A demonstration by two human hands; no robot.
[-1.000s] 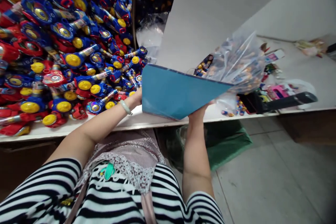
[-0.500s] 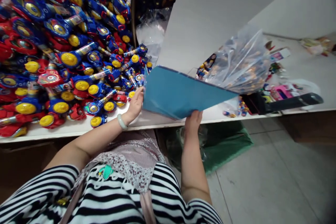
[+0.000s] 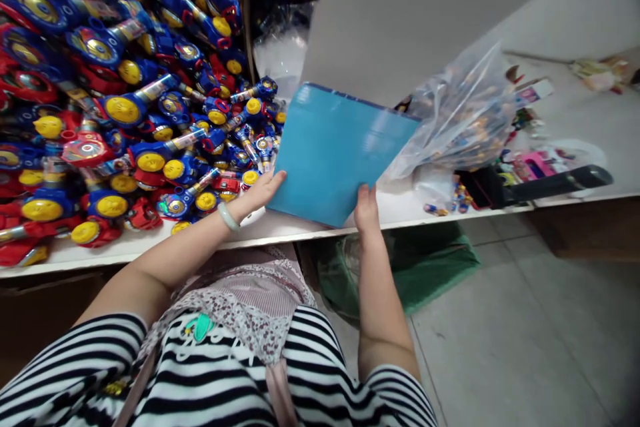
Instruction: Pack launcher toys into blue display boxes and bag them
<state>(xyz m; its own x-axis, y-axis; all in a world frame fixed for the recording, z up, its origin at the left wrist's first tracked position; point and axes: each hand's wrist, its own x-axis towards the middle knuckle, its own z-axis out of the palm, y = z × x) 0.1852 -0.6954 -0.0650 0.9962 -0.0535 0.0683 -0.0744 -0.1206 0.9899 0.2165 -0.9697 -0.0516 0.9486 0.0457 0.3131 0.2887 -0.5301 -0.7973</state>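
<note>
In the head view, the left hand is pinching the blue panel at its left edge, while the right hand is pinching its lower right edge. The panel is leaning over the desk, between piled toys and a clear bag.

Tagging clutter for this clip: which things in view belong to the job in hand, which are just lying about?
In the job:
- flat blue piece
- left hand, on its left edge
- right hand, on its right edge

Seemingly lying about (no hand on them; their part is unclear):
- toy pile
- clear plastic bag
- black cylinder
- green sack
</note>
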